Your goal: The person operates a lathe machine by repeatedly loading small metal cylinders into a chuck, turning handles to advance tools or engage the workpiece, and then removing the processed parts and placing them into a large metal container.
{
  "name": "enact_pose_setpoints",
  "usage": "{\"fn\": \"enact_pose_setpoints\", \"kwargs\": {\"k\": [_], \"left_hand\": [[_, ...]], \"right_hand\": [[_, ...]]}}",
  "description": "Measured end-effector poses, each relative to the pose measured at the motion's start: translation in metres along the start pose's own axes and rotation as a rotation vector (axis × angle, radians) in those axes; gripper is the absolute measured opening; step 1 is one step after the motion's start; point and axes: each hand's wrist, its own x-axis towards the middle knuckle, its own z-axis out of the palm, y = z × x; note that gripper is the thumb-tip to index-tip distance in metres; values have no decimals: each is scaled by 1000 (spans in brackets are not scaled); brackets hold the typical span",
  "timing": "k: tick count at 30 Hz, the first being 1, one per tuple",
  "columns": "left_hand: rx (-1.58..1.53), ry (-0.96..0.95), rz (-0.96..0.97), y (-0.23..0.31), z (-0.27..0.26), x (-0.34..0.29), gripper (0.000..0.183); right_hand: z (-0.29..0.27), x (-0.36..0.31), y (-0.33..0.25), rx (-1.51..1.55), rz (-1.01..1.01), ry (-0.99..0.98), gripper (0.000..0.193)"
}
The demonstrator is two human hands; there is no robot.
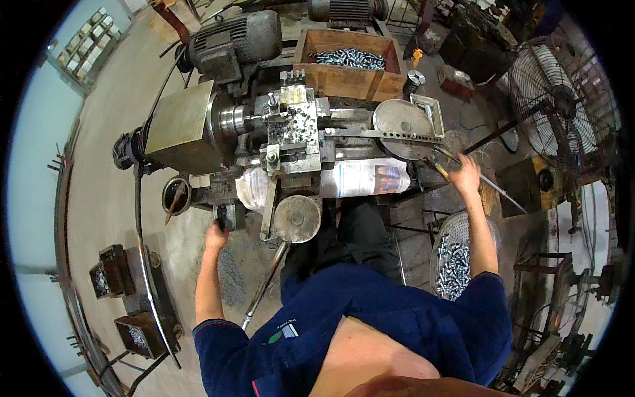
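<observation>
My right hand (465, 175) is closed over a long metal lever rod (501, 192) to the right of the lathe-like machine (291, 129). Beside its fingers is a short yellowish handle (442, 171). My left hand (216, 236) is low on the machine's left side, its fingers curled at a small dark block (229, 216); what they hold is hidden. Between my arms, a round metal disc (297, 218) is joined to another long rod (264, 286). A larger disc (405, 129) lies under a perforated bar (370, 134) on the right.
Behind the machine, a wooden box (350, 86) holds many small metal parts. More parts fill a basket (493, 235) below my right arm. A motor (235, 40) stands far left, a fan (555, 99) far right. A pot (176, 195) and metal bins (137, 334) are at left.
</observation>
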Motion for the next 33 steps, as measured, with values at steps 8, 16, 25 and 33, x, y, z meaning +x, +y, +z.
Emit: {"fn": "enact_pose_setpoints", "kwargs": {"k": [8,16,25,33], "left_hand": [[-452,135,27,32,-190,-37,32],[22,743,-226,-69,-251,-134,39],[-92,481,-447,58,-187,-176,51],[-597,175,-241,28,-205,-154,28]], "right_hand": [[-74,53,-276,694,-961,208,48],[-68,56,-450,47,-1157,-93,27],[-64,48,-451,89,-1131,-118,22],[-112,77,-341,320,-908,-4,20]]}}
